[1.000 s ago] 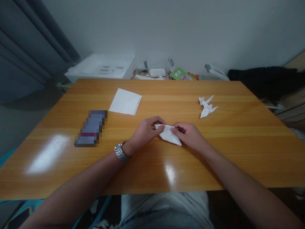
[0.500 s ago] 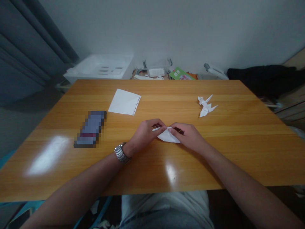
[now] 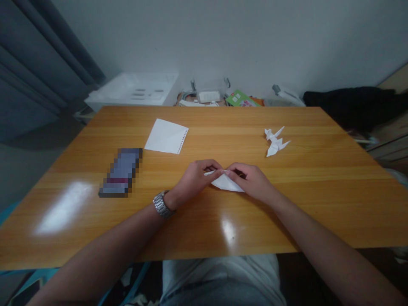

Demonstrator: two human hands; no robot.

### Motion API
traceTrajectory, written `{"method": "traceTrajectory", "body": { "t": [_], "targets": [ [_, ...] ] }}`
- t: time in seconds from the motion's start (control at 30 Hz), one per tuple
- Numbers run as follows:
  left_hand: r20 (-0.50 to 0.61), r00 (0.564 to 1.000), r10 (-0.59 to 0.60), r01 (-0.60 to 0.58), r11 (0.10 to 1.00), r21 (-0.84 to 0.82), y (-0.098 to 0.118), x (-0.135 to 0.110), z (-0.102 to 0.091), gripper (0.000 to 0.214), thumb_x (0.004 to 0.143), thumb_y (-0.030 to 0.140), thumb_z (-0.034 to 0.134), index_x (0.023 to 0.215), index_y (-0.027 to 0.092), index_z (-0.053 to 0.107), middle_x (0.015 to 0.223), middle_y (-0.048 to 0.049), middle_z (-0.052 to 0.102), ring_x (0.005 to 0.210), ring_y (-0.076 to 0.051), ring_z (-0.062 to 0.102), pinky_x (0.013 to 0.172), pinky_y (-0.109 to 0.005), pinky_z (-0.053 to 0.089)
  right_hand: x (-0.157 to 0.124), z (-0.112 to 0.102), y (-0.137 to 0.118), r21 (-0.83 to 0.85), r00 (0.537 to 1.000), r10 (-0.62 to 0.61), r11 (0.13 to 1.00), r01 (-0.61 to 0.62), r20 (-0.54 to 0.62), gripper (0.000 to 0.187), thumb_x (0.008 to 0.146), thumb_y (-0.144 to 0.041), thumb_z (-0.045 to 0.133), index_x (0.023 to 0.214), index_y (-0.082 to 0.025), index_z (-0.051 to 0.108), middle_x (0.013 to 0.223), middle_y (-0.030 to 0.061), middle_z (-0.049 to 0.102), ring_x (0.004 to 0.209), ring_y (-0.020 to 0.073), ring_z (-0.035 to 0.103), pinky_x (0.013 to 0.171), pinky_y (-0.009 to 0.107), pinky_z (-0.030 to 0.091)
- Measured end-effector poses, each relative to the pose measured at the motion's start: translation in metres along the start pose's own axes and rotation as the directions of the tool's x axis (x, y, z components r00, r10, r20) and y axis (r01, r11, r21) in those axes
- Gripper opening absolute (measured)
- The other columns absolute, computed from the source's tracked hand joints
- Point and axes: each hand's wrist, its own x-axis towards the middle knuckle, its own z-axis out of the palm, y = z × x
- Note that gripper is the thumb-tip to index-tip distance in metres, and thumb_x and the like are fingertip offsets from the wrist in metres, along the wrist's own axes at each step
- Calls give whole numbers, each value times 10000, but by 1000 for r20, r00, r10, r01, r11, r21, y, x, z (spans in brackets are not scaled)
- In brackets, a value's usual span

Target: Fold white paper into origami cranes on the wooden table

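A folded piece of white paper [image 3: 227,183] is held between my two hands, low over the middle of the table. My left hand [image 3: 198,176], with a metal-band watch [image 3: 163,204] on its wrist, pinches the paper's upper left part between thumb and fingers. My right hand [image 3: 253,180] pinches the upper right part, its thumb almost meeting the left thumb at the top edge. The fingers behind the paper are partly hidden. Two folded paper figures [image 3: 276,142], looking like origami cranes, lie beyond my right hand, close together.
A loose sheet of white paper [image 3: 167,136] with punched holes lies at the back left. A phone [image 3: 121,172], its picture pixelated, is left of my hands. Behind the wooden table [image 3: 318,191] are a white bin [image 3: 134,89] and a green booklet [image 3: 240,98].
Both hands keep their pinch on the folded paper and have shifted only very slightly. The paper's lower right edge shows a touch further right. Everything else stays put.
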Motion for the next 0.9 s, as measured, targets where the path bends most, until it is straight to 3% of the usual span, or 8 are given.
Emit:
{"method": "traceTrajectory", "body": {
  "t": [0.17, 0.37, 0.9],
  "targets": [
    [16, 999, -43, 44, 998, -43, 0, 2, -1, 216, 919, 356, 680, 939, 155, 756, 901, -61, 776, 818, -157, 702, 741, -245, 537, 1, -3, 1, -14, 1000, -18, 1000, 18, 6, 310, 1000, -430, 519, 884, -197, 687, 780, 12, 659, 714, 164, 572, 648, 276, 403],
    [-42, 998, -53, 53, 999, -13, -5, 2, -9, 240, 908, 390, 699, 891, 162, 773, 878, -55, 782, 784, -149, 700, 706, -231, 531, 4, -9, 10, -43, 999, -6, 999, 4, -51, 301, 990, -430, 533, 860, -197, 672, 747, 4, 633, 675, 158, 549, 621, 277, 383],
    [-18, 990, -137, 137, 990, 18, -11, 2, -17, 386, 885, 533, 686, 848, 167, 803, 768, -64, 772, 668, -155, 672, 553, -230, 458, 6, -13, 19, -58, 997, 11, 998, -16, -82, 316, 975, -463, 554, 914, -201, 718, 821, 33, 711, 710, 183, 599, 649, 295, 419]
  ]
}}
